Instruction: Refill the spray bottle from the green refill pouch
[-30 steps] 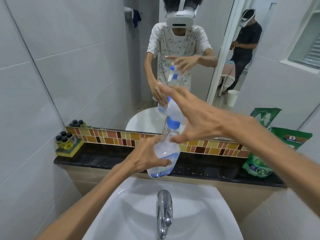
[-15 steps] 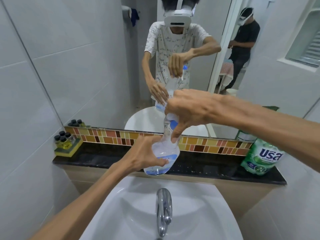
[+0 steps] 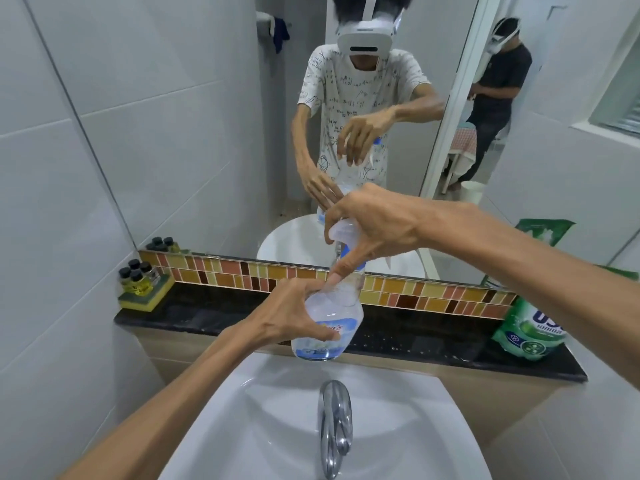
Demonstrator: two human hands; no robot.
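Note:
A clear spray bottle point(image 3: 329, 317) with a blue label and very little liquid at its bottom hangs above the back rim of the sink. My left hand point(image 3: 294, 315) grips its body from the left. My right hand point(image 3: 370, 226) comes over from the right and is closed on the bottle's white spray head with the blue collar point(image 3: 346, 252), thumb reaching down to the neck. The green refill pouch point(image 3: 530, 327) stands upright on the black counter at the far right, apart from both hands.
A white sink point(image 3: 433, 427) with a chrome tap point(image 3: 334, 427) lies below the bottle. On the black counter point(image 3: 207, 315) at left, small dark-capped bottles point(image 3: 138, 277) sit on a yellow sponge. A mirror behind shows my reflection and another person.
My right hand, open beside the spray head a second ago, has closed over it and turned, its wrist dropping. The bottle stayed in my left hand.

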